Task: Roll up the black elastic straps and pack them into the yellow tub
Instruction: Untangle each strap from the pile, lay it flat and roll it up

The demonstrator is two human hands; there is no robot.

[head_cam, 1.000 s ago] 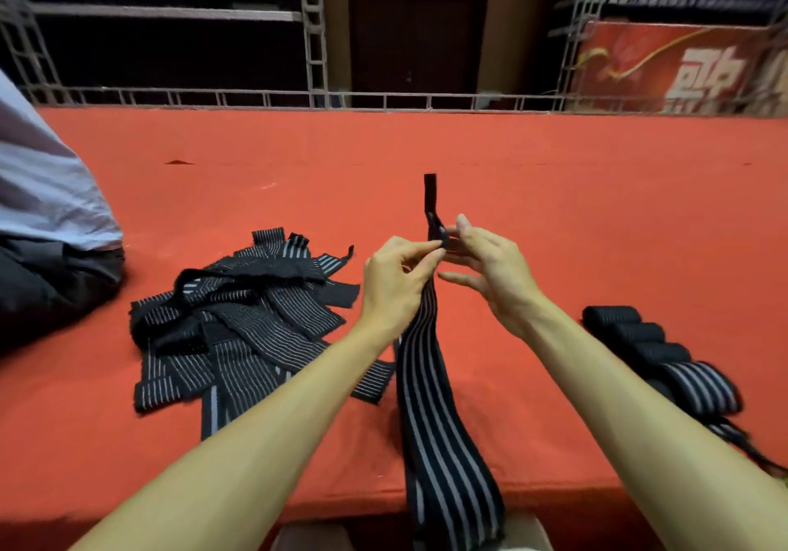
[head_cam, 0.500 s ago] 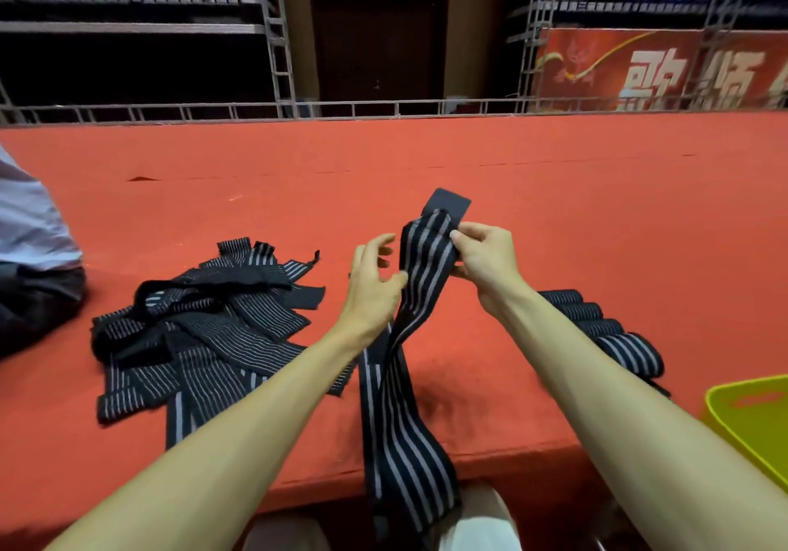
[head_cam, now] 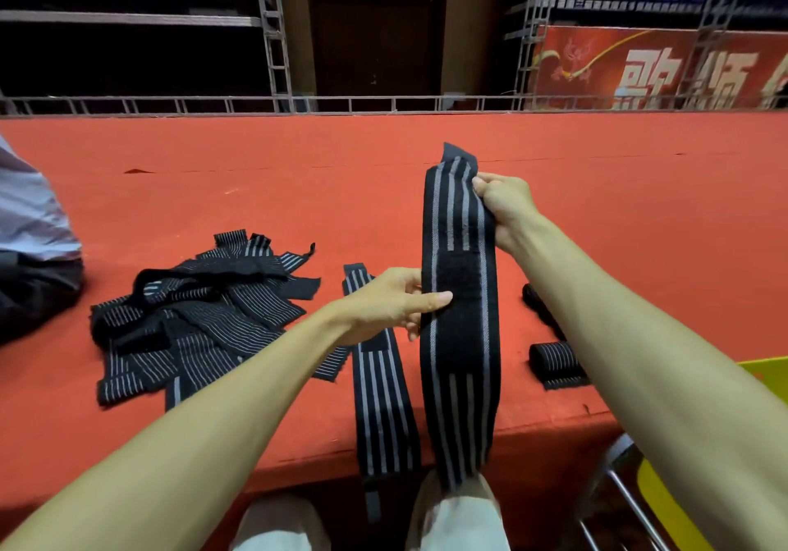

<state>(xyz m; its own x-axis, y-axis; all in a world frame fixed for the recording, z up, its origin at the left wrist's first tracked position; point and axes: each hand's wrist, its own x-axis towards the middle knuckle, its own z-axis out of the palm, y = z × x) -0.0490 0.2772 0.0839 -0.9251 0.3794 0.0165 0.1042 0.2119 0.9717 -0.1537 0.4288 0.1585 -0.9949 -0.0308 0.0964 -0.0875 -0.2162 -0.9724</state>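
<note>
Over the red table's [head_cam: 597,209] near edge, right hand [head_cam: 505,205] grips the striped elastic strap [head_cam: 460,363] near its top; left hand [head_cam: 383,303] pinches its left edge mid-length. Loose strap pile [head_cam: 200,316] left, rolled straps [head_cam: 554,365] right, yellow tub [head_cam: 767,380] far right.

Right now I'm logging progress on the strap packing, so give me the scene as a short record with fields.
held strap: stretched upright, lower end hanging past the edge of the red surface
right hand: grips its upper end
left hand: pinches its left edge midway
second strap: flat on the surface, end over the edge
loose pile: unrolled straps, left
rolled straps: right, partly behind the forearm
yellow tub: partly seen at far right; contents hidden
</note>
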